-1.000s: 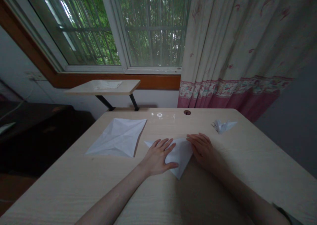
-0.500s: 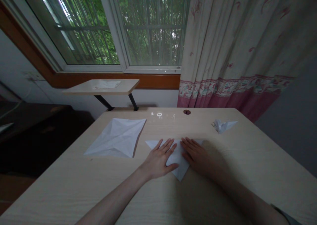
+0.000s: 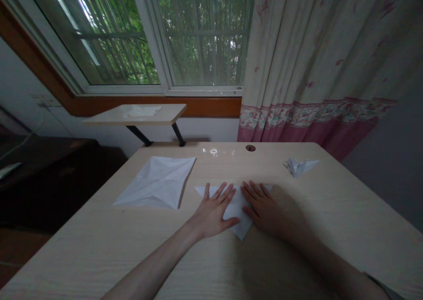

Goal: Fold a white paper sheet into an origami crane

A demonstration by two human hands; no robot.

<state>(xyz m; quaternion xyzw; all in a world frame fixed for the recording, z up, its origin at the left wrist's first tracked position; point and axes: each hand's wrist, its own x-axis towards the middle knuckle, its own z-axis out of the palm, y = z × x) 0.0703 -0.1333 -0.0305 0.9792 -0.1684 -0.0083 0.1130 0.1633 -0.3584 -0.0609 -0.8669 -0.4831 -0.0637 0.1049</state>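
A white sheet of paper [image 3: 235, 209], folded into a triangle, lies on the desk with one corner pointing toward me and its long edge on the far side. My left hand [image 3: 214, 212] rests flat on its left half, fingers spread and thumb stretched across toward the middle. On the right half lies my right hand [image 3: 261, 207], palm down with the fingers extended. Both hands cover much of the paper, and neither grips it. To the left is a larger creased white sheet [image 3: 157, 183], opened out. A folded paper bird [image 3: 299, 167] sits at the far right.
The pale wooden desk [image 3: 185, 264] carries a small raised shelf [image 3: 112, 115] at its back left, with a white paper [image 3: 143, 111] on it. A round cable hole [image 3: 250, 148] is near the back edge. Behind hang floral curtains [image 3: 297, 62] beside a barred window [image 3: 201, 35].
The fingers of both hands have spread a little wider on the folded paper, near its far edge. The paper stays in place; the view has shifted slightly.
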